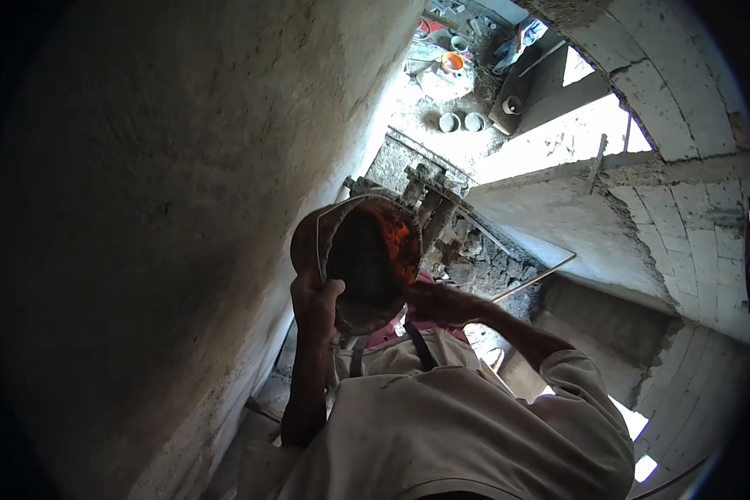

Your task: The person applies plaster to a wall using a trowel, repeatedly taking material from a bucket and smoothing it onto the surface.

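A crusted bucket (402, 237) is tilted in front of my body, its mouth facing me. Orange-red shows on part of the inner wall, while the rest of the inside is dark. My left hand (315, 304) grips the near left rim, thumb laid over the edge. A thin wire handle (319, 237) curves along that left side. At the lower right of the bucket is my right hand (442, 305), blurred, its fingertips by the rim. How its fingers are placed, and whether they hold anything, cannot be made out.
A plastered wall (183, 167) rises close on my left. Rough wooden beams (432, 200) lie beyond the bucket. Far below stand an orange bucket (452, 62) and several grey buckets (449, 122). A thin pole (535, 277) slants at right, near a block wall (683, 217).
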Demonstrator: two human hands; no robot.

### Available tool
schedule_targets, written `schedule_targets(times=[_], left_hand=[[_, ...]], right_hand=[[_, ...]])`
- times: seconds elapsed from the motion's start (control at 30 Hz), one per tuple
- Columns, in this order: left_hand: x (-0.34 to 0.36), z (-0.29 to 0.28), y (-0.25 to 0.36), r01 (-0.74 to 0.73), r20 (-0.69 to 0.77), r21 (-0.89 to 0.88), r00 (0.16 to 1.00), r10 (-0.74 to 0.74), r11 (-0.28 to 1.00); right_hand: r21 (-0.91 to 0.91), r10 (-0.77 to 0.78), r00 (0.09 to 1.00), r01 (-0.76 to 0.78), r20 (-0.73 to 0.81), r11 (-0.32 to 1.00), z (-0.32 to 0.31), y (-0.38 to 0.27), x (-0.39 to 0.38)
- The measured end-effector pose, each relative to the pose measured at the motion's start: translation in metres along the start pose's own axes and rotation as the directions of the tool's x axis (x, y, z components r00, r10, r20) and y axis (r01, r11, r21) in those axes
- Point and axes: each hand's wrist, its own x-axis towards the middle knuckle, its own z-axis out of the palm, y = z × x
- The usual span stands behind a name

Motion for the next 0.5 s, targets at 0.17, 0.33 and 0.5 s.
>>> schedule_targets(times=[0.17, 0.33, 0.5], left_hand=[[-0.014, 0.001, -0.001, 0.084, -0.014, 0.026, 0.996, -0.084, 0.996], [-0.025, 0.007, 0.001, 0.017, 0.017, -0.019, 1.0, -0.017, 1.0], [-0.034, 0.014, 0.005, 0.022, 0.032, -0.084, 0.999, -0.02, 0.996]], right_hand=[[0.586, 0.253, 0.916, -0.394, 0.311, 0.708, 0.013, -0.022, -0.011], [0.309, 0.382, 0.924, -0.372, 0.031, 0.875, 0.013, -0.051, -0.043], [0.276, 0.299, 0.95, -0.264, -0.092, 0.924, 0.027, -0.061, -0.057]])
